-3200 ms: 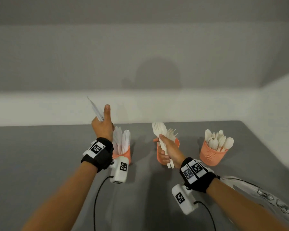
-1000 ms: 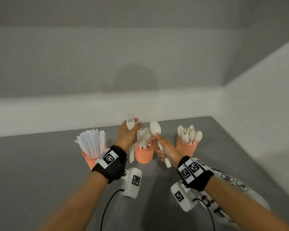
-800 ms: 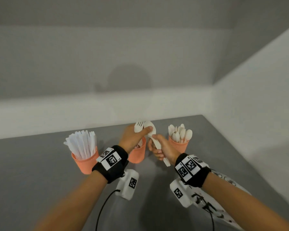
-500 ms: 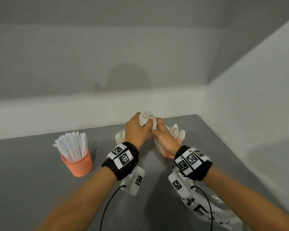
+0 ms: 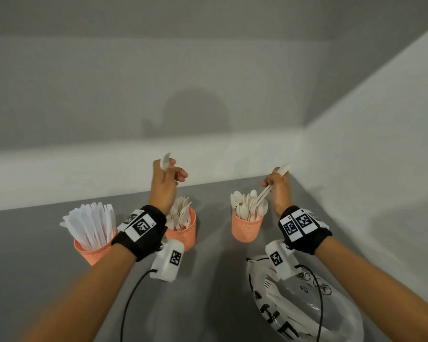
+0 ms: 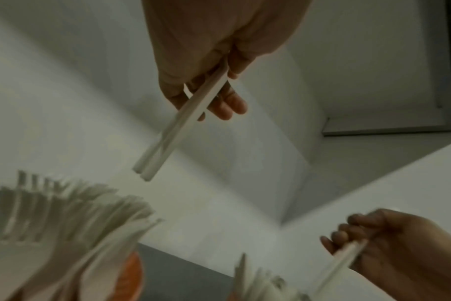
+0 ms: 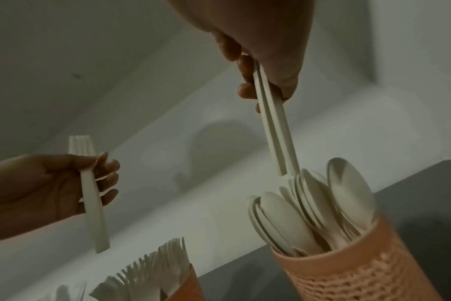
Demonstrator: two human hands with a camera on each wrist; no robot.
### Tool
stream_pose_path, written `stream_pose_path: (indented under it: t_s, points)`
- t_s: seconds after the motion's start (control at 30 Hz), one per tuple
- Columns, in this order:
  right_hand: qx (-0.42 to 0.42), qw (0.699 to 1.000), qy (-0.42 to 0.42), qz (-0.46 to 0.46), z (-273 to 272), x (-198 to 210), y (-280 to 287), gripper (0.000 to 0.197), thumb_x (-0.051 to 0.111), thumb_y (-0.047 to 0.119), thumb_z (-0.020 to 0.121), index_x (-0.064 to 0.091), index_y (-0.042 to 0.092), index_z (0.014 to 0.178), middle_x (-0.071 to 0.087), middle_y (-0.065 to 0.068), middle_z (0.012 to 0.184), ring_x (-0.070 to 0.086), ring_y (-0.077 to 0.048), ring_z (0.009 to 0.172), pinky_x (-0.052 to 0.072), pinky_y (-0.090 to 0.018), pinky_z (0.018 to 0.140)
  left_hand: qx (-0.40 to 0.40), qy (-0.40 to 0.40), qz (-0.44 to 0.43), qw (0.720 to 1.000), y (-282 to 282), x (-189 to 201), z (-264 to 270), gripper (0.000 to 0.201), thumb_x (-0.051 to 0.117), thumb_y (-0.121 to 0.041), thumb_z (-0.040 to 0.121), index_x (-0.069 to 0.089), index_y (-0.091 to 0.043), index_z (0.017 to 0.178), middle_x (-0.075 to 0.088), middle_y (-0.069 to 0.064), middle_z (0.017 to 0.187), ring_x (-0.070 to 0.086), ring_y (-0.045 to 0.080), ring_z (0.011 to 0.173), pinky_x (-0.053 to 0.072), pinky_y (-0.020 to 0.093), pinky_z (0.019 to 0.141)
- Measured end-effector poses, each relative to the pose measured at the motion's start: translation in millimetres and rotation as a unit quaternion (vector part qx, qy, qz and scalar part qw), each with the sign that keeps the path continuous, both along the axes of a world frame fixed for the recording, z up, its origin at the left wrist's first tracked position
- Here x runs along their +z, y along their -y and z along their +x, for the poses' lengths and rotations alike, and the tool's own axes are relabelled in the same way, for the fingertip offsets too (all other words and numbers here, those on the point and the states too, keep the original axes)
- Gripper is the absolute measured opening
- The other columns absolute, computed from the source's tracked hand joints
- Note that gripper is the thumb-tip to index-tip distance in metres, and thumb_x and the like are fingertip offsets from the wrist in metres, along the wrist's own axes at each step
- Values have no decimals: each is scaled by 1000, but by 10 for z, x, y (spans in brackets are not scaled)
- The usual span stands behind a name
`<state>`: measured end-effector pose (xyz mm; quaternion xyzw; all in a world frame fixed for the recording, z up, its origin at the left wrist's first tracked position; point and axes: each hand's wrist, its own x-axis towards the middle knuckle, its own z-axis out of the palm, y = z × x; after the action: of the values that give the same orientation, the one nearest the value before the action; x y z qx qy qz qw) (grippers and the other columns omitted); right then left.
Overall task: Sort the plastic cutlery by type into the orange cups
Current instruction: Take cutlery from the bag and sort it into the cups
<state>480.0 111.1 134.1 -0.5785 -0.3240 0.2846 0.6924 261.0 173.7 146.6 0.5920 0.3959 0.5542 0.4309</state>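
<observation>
- Our left hand (image 5: 164,183) pinches a fork (image 7: 90,187) upright above the fork cup (image 5: 182,234).
- Our right hand (image 5: 279,191) grips a spoon (image 5: 273,180) by the handle, its lower end among the spoons in the spoon cup (image 5: 246,229).
- The knife cup (image 5: 94,251) stands at left on the grey worktop (image 5: 30,243).
- A plastic bag (image 5: 307,304) lies under our right forearm.

- Three cups in a row on counter (image 5: 35,267): knife cup (image 5: 94,253) left, fork cup (image 5: 183,234) centre, spoon cup (image 5: 246,228) right.
- Left hand (image 5: 164,186) above fork cup; right hand (image 5: 278,191) above spoon cup.
- Bag (image 5: 307,307) in front of spoon cup.
</observation>
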Motion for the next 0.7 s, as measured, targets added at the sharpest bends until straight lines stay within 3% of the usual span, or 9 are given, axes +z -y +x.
stream_pose_path:
  t_s: [0.1, 0.2, 0.27, 0.33, 0.4, 0.43, 0.53, 0.63, 0.7]
  points:
    - [-1, 1000, 16, -14, 68, -126, -39, 4, 37, 13, 73, 34, 16, 73, 38, -3, 69, 40, -14, 64, 41, -11, 58, 22, -3, 31, 999, -156, -54, -113, 9, 25, -12, 101, 33, -11, 105, 60, 2, 84, 58, 15, 77, 47, 31, 77]
    - [9, 998, 41, -49, 76, -261, -50, 7, 39, 11, 77, 35, 16, 73, 38, 0, 71, 40, -12, 64, 37, -19, 61, 33, 1, 42, 999, -239, -149, -173, 7, 25, -15, 102, 31, -12, 105, 61, 8, 93, 61, 14, 76, 51, 23, 74]
    - [5, 997, 44, -59, 91, -352, -84, 18, 38, 0, 87, 35, 15, 76, 37, 3, 72, 39, -9, 64, 35, -19, 62, 37, 11, 42, 998, -269, -217, -173, 7, 26, -17, 102, 31, -12, 103, 61, 5, 94, 64, 5, 72, 52, 29, 78]
    - [0, 998, 32, -62, 95, -415, -97, 12, 36, -1, 92, 40, 11, 89, 38, 3, 75, 40, -6, 67, 38, -14, 63, 38, 17, 42, 998, -271, -274, -145, 9, 26, -18, 102, 34, -17, 99, 59, -4, 92, 65, -2, 73, 51, 40, 83]
    - [11, 998, 14, -67, 90, -467, -134, 17, 34, 1, 95, 44, 7, 107, 41, 6, 83, 42, -2, 73, 38, -2, 56, 38, 21, 38, 998, -284, -318, -95, 13, 26, -19, 102, 36, -22, 96, 58, -6, 93, 66, 0, 79, 51, 44, 87]
    - [19, 997, 8, -70, 87, -489, -145, 22, 33, 1, 95, 44, 6, 113, 42, 6, 88, 42, 0, 77, 37, -1, 56, 33, 24, 34, 999, -279, -333, -60, 11, 27, -18, 102, 37, -20, 98, 58, -5, 94, 65, 4, 84, 51, 45, 89]
    - [40, 996, -9, -78, 29, -493, -131, 28, 39, 13, 88, 41, 8, 116, 43, -1, 99, 45, -5, 80, 39, -16, 66, 18, 5, 26, 999, -272, -434, 3, 10, 27, -16, 101, 35, -10, 104, 57, -7, 94, 63, 12, 91, 48, 45, 94]
    - [47, 995, -12, -86, 7, -525, -141, 45, 37, 28, 70, 40, 13, 113, 45, -3, 107, 49, -19, 96, 44, -31, 83, 13, -53, 23, 998, -273, -569, 10, 12, 29, -20, 100, 37, -12, 103, 59, -6, 95, 65, 2, 86, 49, 41, 93]
    - [37, 994, -4, -100, 26, -594, -149, 34, 40, 27, 77, 41, 17, 109, 46, -6, 111, 51, -26, 104, 44, -40, 90, 11, -87, 20, 996, -262, -656, 2, 12, 31, -22, 100, 39, -13, 103, 61, -3, 95, 65, 9, 90, 49, 37, 90]
